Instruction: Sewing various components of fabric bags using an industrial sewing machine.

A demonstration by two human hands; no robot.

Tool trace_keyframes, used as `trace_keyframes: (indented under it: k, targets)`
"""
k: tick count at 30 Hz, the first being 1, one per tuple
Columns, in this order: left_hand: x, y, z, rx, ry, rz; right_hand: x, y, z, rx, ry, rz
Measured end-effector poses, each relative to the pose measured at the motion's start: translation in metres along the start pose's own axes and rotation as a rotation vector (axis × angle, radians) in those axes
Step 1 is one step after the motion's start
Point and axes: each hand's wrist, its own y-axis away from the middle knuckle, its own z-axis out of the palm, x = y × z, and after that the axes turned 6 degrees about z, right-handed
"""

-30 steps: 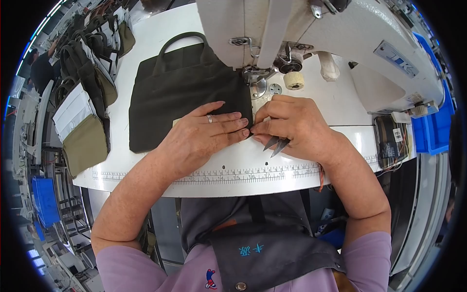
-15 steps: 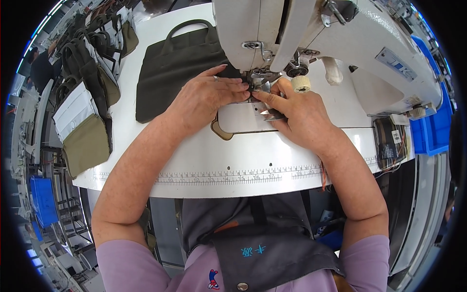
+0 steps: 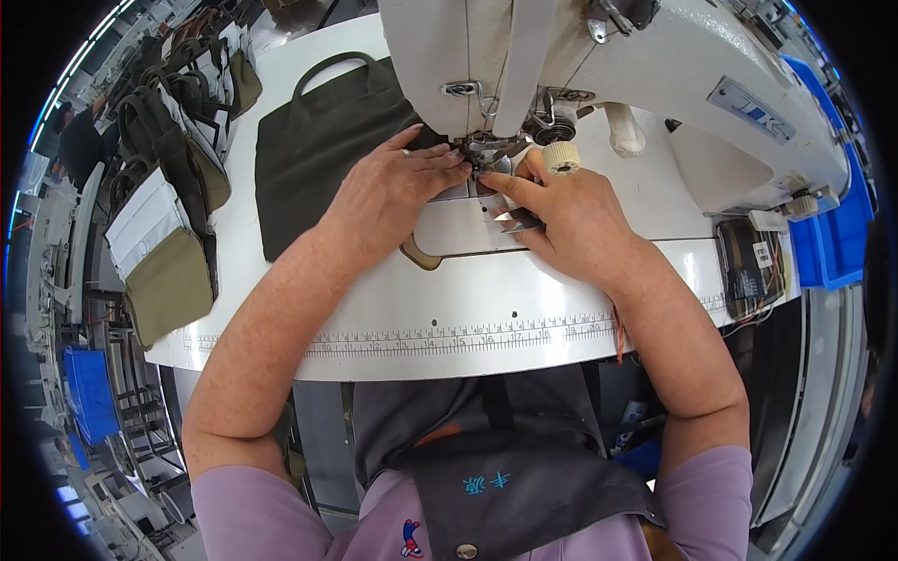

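Observation:
A dark olive fabric bag panel [image 3: 309, 154] with a loop handle lies flat on the sewing machine's white bed, its right edge by the presser foot [image 3: 475, 154]. Over that edge rests my left hand [image 3: 385, 196], fingers stretched out, tips just left of the foot. My right hand [image 3: 582, 213] is curled round small metal thread snips [image 3: 519, 221], whose blades stick out below the fingers. Its index fingertip reaches the area just in front of the foot, close to my left fingertips. What lies right under the fingertips is hidden.
The white sewing machine head [image 3: 524, 56] rises right above my hands. To the left hang stacked bag pieces [image 3: 173, 271] in olive, black and white. A printed ruler [image 3: 449, 339] runs along the table's front edge. At the right stand a dark pouch [image 3: 748, 266] and a blue bin [image 3: 828, 243].
The bag panel has turned slightly beside the presser foot, its left side coming nearer to me. My left hand has stayed on it, and my right hand still has the snips. The view has shifted slightly.

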Motion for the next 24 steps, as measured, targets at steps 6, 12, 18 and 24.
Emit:
trace_keyframes:
  k: [6, 12, 18, 24]
  targets:
    - [0.061, -0.011, -0.023, -0.225, -0.094, -0.175, 0.005, 0.001, 0.002, 0.065, -0.05, -0.035]
    - [0.018, -0.005, -0.031, -0.286, 0.076, -0.076, 0.003, 0.001, 0.002, 0.039, -0.019, -0.032]
    - [0.03, 0.014, -0.007, -0.005, 0.27, -0.118, 0.002, 0.0, 0.001, 0.016, -0.032, -0.027]
    - [0.031, 0.011, 0.0, 0.042, 0.229, -0.144, 0.002, -0.001, 0.002, 0.024, -0.015, -0.019]
